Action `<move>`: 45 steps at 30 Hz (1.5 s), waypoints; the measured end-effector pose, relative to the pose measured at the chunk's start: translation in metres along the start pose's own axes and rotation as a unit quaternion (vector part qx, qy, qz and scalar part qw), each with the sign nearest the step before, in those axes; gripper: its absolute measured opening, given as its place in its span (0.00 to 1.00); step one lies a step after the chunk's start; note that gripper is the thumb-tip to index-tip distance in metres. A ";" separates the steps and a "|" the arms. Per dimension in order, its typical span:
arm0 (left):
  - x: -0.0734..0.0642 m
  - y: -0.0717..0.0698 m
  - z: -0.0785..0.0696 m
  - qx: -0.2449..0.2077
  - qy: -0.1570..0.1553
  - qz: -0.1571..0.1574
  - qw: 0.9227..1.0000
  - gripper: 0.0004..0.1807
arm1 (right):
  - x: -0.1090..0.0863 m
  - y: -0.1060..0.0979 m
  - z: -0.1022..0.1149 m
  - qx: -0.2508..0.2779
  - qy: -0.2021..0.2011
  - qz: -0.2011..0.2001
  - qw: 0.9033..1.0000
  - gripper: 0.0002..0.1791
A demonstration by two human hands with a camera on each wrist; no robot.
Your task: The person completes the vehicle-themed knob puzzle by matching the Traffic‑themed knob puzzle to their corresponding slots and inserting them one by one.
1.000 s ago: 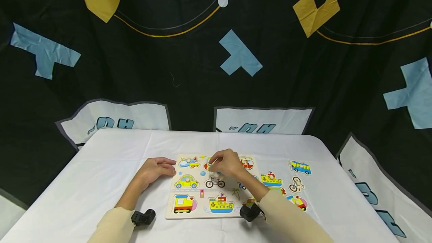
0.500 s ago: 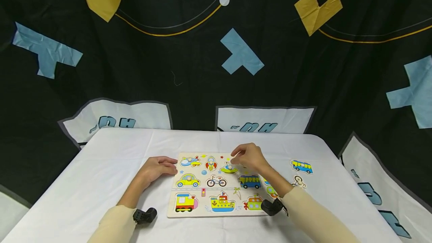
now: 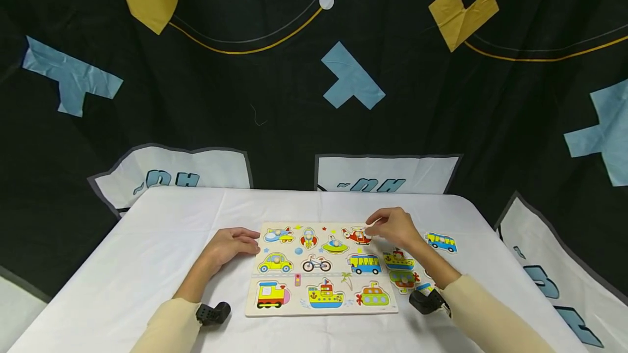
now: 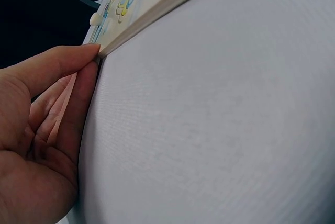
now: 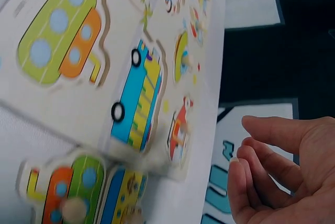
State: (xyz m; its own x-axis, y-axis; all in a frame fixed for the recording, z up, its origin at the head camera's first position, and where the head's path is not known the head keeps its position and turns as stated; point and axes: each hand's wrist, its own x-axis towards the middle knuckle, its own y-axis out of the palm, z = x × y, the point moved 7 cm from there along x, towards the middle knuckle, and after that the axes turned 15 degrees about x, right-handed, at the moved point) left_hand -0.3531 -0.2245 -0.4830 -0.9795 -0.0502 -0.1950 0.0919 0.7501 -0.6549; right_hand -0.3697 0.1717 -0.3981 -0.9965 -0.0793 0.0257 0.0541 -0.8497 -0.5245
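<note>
Currently hovering right hand [image 3: 395,227] empty, helicopter [image 3: 356,236] near it; touching board [image 3: 297,299] with relaxed left hand [image 3: 228,245], perhaps risking a skid through light contact.

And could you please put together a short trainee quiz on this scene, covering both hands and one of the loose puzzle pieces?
1. True or false: the left hand touches the edge of the puzzle board.
2. In the head view, on which side of the puzzle board does the loose bus piece lie?
A. left
B. right
C. near side
3. What does the right hand hold?

Key:
1. True.
2. B.
3. Nothing; the right wrist view shows its fingertips free.
</note>
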 end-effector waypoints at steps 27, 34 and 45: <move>0.001 0.000 -0.001 -0.002 -0.006 -0.005 1.000 0.24 | -0.036 -0.094 -0.086 -0.023 0.063 0.002 0.998 0.20; 0.001 -0.002 -0.001 -0.001 -0.002 -0.007 1.000 0.24 | -0.045 -0.108 -0.107 -0.010 0.084 -0.010 0.996 0.20; 0.001 0.001 0.000 -0.004 -0.003 -0.008 1.000 0.23 | -0.054 -0.104 -0.117 0.003 0.102 0.003 0.995 0.19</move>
State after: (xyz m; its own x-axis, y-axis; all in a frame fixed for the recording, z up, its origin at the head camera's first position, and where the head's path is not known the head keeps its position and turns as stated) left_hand -0.3537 -0.2232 -0.4836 -0.9799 -0.0651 -0.1888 0.0756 0.7542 -0.6522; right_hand -0.3289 0.3258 -0.4446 -0.9883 0.0222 -0.1511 0.0602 -0.8526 -0.5190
